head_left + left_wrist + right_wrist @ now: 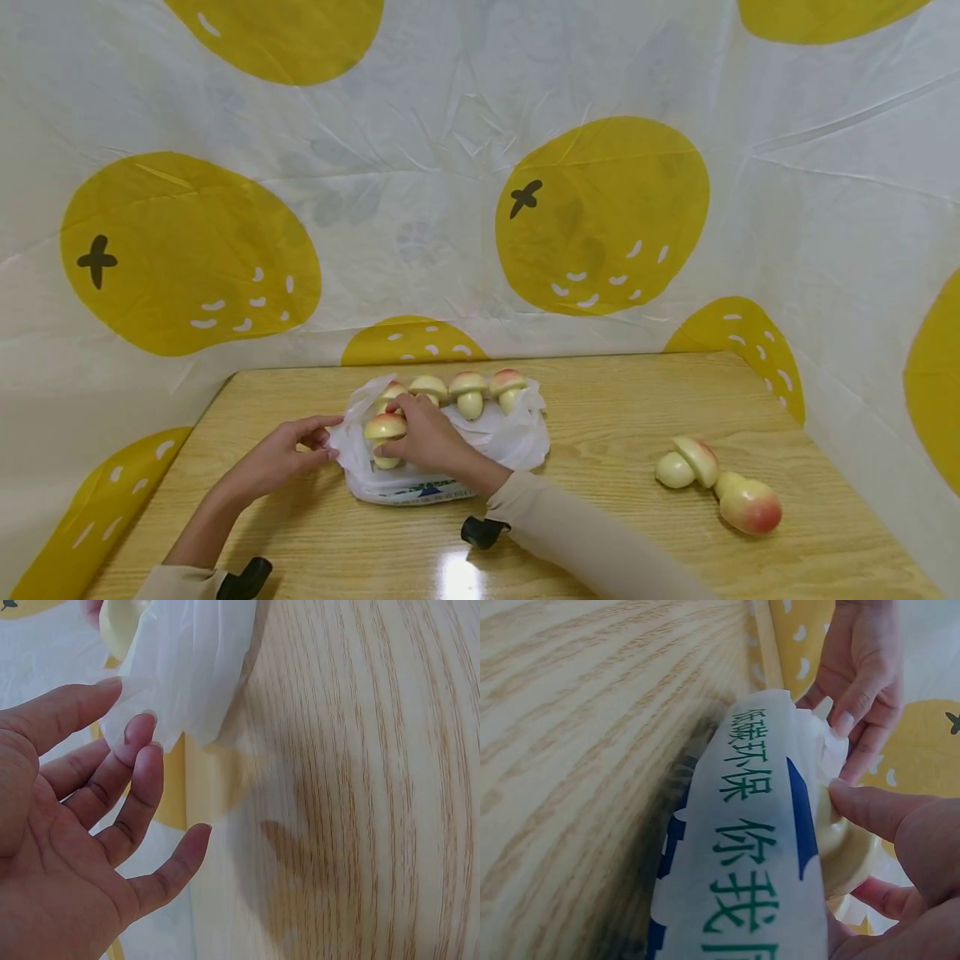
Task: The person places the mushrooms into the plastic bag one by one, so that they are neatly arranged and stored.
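A white plastic bag (521, 446) with green and blue print lies on the wooden table, its mouth spread open. Inside stand several toy mushrooms (470, 402), cream with reddish blush on their caps, along the back and left side. With thumb and fingers on either side, my right hand (435, 440) grips the front-left toy mushroom (386, 427) within the bag. At the bag's left edge my left hand (279, 457) pinches the thin plastic between thumb and fingertips; its little finger (180, 862) stands apart. The held mushroom's stem is partly hidden by my right thumb.
On the table's right side lie a tipped toy mushroom (693, 462) and a pear-shaped piece (750, 504) with a red end, close together. A white cloth (420, 242) with yellow fruit prints hangs behind the table and along its sides.
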`<control>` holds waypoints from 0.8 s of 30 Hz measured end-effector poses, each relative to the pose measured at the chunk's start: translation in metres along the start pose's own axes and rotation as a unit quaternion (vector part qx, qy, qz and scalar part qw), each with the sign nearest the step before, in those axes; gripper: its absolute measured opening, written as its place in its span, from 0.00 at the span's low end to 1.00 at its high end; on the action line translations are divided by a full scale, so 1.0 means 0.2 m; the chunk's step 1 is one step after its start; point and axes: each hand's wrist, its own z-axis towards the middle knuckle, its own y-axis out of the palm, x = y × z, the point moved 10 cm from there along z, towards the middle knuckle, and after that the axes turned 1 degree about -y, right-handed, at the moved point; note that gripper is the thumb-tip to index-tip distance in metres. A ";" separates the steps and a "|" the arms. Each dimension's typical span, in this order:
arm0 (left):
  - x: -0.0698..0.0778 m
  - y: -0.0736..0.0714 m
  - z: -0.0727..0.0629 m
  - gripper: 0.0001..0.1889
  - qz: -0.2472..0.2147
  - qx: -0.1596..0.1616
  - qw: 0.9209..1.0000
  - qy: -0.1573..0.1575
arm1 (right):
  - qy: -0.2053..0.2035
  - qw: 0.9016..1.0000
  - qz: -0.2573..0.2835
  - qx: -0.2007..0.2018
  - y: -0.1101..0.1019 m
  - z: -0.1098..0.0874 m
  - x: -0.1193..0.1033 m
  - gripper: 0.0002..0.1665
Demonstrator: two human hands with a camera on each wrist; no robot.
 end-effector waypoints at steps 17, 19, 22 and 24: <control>0.00 0.00 0.00 0.31 0.011 0.000 1.000 -0.001 | -0.045 0.999 -0.013 -0.006 0.01 0.01 -0.01 0.20; 0.00 0.00 -0.01 0.31 0.013 -0.001 1.000 -0.002 | -0.053 0.998 -0.013 -0.013 0.01 0.01 -0.02 0.20; 0.00 0.00 -0.01 0.31 0.010 0.001 1.000 -0.005 | -0.063 0.998 -0.016 -0.020 0.01 0.01 -0.02 0.21; 0.00 0.00 -0.01 0.31 0.008 0.000 1.000 -0.001 | -0.066 0.997 -0.018 -0.025 0.01 0.00 -0.03 0.22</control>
